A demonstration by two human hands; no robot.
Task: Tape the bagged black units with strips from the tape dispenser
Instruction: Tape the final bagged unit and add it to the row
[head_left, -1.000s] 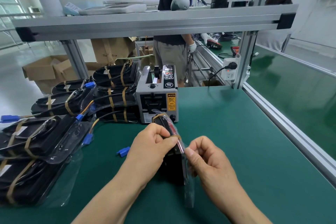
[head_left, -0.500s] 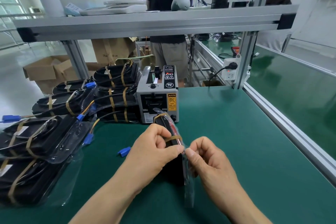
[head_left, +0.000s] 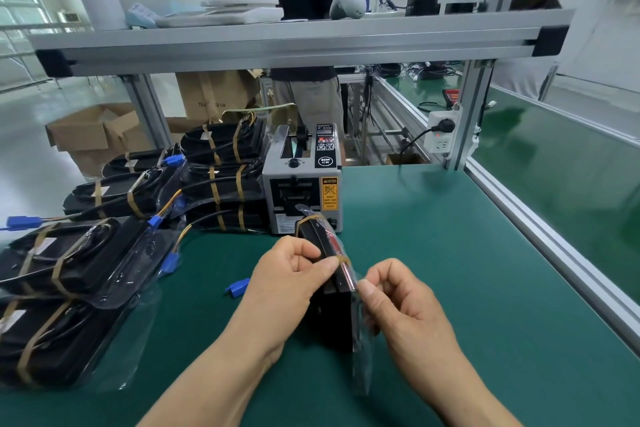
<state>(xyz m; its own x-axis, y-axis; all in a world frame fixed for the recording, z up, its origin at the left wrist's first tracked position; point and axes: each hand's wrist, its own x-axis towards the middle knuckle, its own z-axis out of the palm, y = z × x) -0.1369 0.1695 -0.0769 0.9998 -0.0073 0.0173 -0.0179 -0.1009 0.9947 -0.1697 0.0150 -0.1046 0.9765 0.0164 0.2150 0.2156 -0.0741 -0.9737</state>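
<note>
Head view: the bagged black unit [head_left: 332, 315] stands on its edge on the green surface [head_left: 467, 288], just in front of the tape dispenser [head_left: 301, 191], and both hands are on it. The left hand [head_left: 291, 274] grips its left face with curled fingers, the thumb pressing a brown tape strip [head_left: 343, 258] down across the upper edge. The right hand [head_left: 398, 302] is closed on the other side, thumb and fingers pinching the loose clear plastic against the unit's right face; whether it also has the strip's end I cannot tell. A second strip [head_left: 310, 218] already crosses the far end of the unit, close to the dispenser.

The step in hand looks like smoothing this nearer strip around the bag so the fold stays shut. With two bands on, this unit seems nearly done.

The next move probably calls for rubbing the strip's ends flat on both faces while the slack plastic is kept tight, since the bag's tail hangs free below the right hand and could wrinkle under the tape. Then the unit would go to the taped pile [head_left: 69, 263] at the left, where units lie stacked with two bands each. A loose blue connector [head_left: 239, 287] lies on the surface beside the left wrist.
</note>
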